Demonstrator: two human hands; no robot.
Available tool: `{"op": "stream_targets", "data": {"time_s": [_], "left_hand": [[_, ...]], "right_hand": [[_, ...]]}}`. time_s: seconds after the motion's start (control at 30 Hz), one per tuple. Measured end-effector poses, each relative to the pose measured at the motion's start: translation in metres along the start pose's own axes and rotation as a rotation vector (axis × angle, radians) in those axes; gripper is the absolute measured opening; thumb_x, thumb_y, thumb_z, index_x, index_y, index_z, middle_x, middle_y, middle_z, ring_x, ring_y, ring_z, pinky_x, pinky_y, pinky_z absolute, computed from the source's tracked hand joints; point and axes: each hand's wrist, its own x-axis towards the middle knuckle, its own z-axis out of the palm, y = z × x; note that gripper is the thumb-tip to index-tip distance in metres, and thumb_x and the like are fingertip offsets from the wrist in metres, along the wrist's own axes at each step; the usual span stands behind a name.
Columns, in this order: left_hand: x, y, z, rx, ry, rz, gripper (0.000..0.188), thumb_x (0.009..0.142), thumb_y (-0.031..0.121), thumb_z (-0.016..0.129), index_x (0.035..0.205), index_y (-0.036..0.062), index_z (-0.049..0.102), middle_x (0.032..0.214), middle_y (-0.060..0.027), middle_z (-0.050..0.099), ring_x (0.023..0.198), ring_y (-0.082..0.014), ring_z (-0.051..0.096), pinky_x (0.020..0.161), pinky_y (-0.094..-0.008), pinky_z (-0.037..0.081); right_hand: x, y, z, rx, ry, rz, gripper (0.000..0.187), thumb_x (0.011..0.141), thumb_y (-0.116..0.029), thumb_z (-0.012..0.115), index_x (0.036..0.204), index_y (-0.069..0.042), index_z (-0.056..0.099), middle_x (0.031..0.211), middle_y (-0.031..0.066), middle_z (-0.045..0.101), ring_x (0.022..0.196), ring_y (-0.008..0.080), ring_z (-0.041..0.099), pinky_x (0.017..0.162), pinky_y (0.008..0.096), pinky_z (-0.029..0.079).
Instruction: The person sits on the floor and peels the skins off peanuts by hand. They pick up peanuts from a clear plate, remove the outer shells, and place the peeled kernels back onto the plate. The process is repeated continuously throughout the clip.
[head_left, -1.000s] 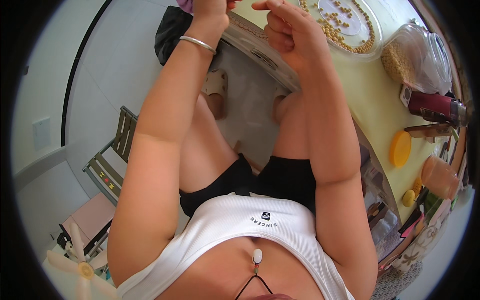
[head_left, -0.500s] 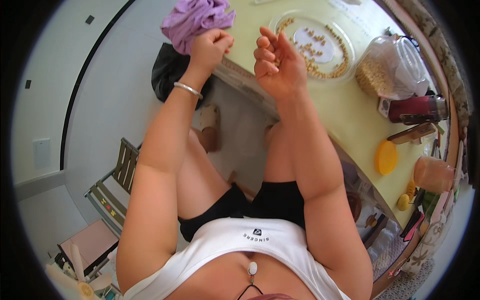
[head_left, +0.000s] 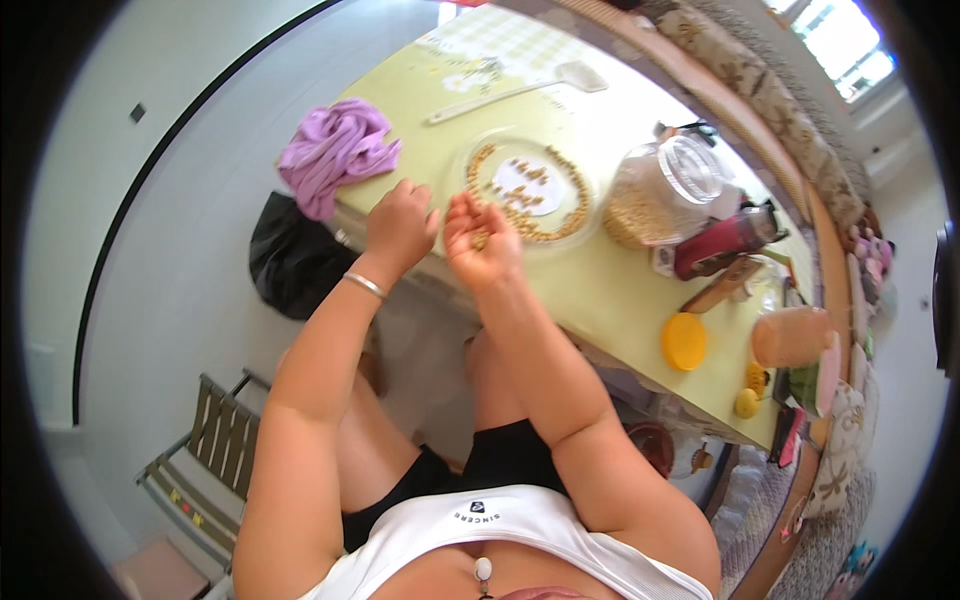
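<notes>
My right hand (head_left: 482, 243) is turned palm up over the table's near edge, its fingers curled around a few small tan beans (head_left: 481, 241) in the palm. Beside it on the left is my left hand (head_left: 402, 228), back upward and fingers bent in; whatever they hold is hidden. Just beyond my right hand lies a clear round plate (head_left: 590, 228) with a white paper disc (head_left: 541, 199) at its middle. More beans (head_left: 580, 190) form a ring around the disc, and several sit in small groups on it. A purple cloth (head_left: 335, 155) lies crumpled left of my left hand.
A clear jar (head_left: 650, 190) of beans lies tilted right of the plate, near a dark red flask (head_left: 725, 243) and a yellow lid (head_left: 684, 342). Behind the plate rests a white spatula (head_left: 500, 97). A black bag (head_left: 300, 255) hangs below the cloth; a folding chair (head_left: 215, 440) stands left.
The view has shifted, showing more of the table's far side. My left hand has turned its back upward and left the purple cloth's edge. My right palm has opened somewhat, showing the beans.
</notes>
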Motion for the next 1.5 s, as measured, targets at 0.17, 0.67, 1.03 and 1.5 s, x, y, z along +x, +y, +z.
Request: {"op": "stream_targets", "data": {"time_s": [0.17,0.67,1.03,1.5], "left_hand": [[0.001,-0.012,0.003,-0.083,0.015,-0.028,0.019,0.077,0.017,0.067,0.088,0.0074,0.056,0.087,-0.0114,0.057,0.082,-0.0331,0.058,0.069,-0.0437,0.047],[-0.001,-0.013,0.007,-0.123,0.034,-0.019,0.018,0.078,0.018,0.068,0.086,0.0075,0.056,0.087,-0.0117,0.057,0.082,-0.0318,0.059,0.069,-0.044,0.049],[-0.004,-0.017,0.007,-0.055,0.042,0.006,0.018,0.079,0.018,0.067,0.087,0.0072,0.056,0.088,-0.0111,0.057,0.083,-0.032,0.059,0.071,-0.0438,0.048],[0.0,-0.015,0.008,-0.014,0.046,-0.022,0.017,0.078,0.017,0.066,0.088,0.0075,0.055,0.089,-0.0099,0.057,0.083,-0.0311,0.059,0.069,-0.0437,0.048]], "right_hand": [[-0.034,-0.01,0.073,-0.284,0.075,-0.177,0.02,0.099,-0.026,0.049,0.095,-0.009,0.058,0.071,-0.0003,0.054,0.049,0.0078,0.038,0.038,0.0198,0.026],[-0.056,-0.25,0.181,-1.603,0.313,-1.269,0.029,0.099,-0.021,0.048,0.086,0.001,0.063,0.068,0.0046,0.061,0.06,0.012,0.055,0.059,0.0256,0.044],[-0.203,-0.201,0.14,-1.984,0.393,-1.986,0.035,0.087,-0.013,0.063,0.118,-0.001,0.055,0.115,0.0111,0.06,0.108,0.0211,0.055,0.095,0.0351,0.04],[-0.21,-0.273,0.046,-2.0,0.651,-1.295,0.065,0.067,-0.012,0.083,0.119,0.002,0.047,0.105,0.0087,0.056,0.098,0.0192,0.054,0.087,0.0303,0.046]]}}
